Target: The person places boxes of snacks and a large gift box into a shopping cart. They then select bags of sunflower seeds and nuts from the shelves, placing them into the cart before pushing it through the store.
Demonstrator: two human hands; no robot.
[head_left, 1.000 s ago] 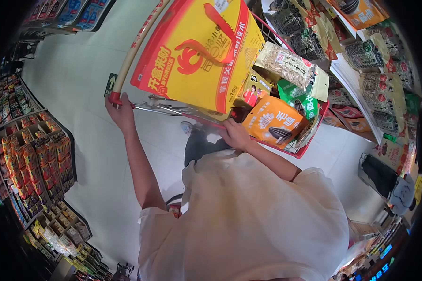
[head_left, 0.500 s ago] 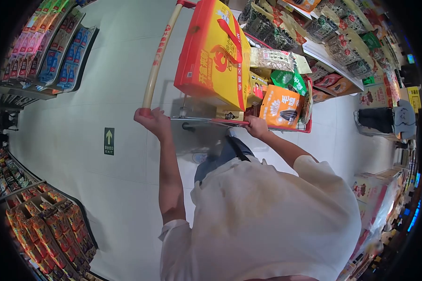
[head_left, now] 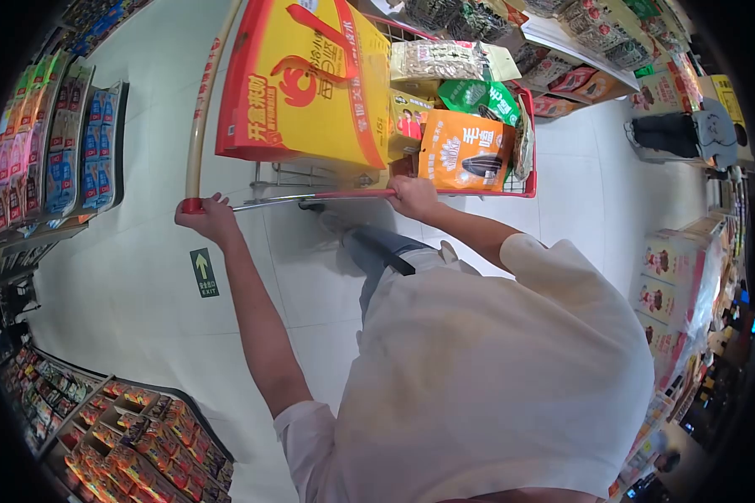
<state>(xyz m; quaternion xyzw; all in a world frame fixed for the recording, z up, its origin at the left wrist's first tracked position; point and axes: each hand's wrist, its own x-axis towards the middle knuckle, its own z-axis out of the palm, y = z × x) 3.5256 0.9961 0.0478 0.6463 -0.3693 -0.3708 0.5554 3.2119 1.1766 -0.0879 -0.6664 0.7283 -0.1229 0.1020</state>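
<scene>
A red-rimmed shopping cart [head_left: 530, 159] stands before me. My left hand [head_left: 210, 220] is closed round the red corner at the near end of the cart's pale handle bar [head_left: 200, 126]. Farther right, my right hand [head_left: 413, 199] grips the red side rim. Inside the cart leans a large red and yellow gift box [head_left: 310, 92] with a red strap. Beside it lie an orange snack bag [head_left: 466, 151], a green bag [head_left: 478, 99], a clear and beige bag [head_left: 445, 60] and a small yellow box [head_left: 409, 117].
Shelves of bagged goods [head_left: 591, 33] rise at the upper right, close to the cart. Racks of colourful packets [head_left: 25, 159] line the left, and a bin of orange packets [head_left: 151, 444] is at lower left. A green exit sign [head_left: 204, 272] marks the floor. A person [head_left: 675, 134] is at right.
The cart and both hands have shifted left in view, and my left arm reaches further out. The floor sign and lower-left bin appear lower and further right. Both hands keep their hold.
</scene>
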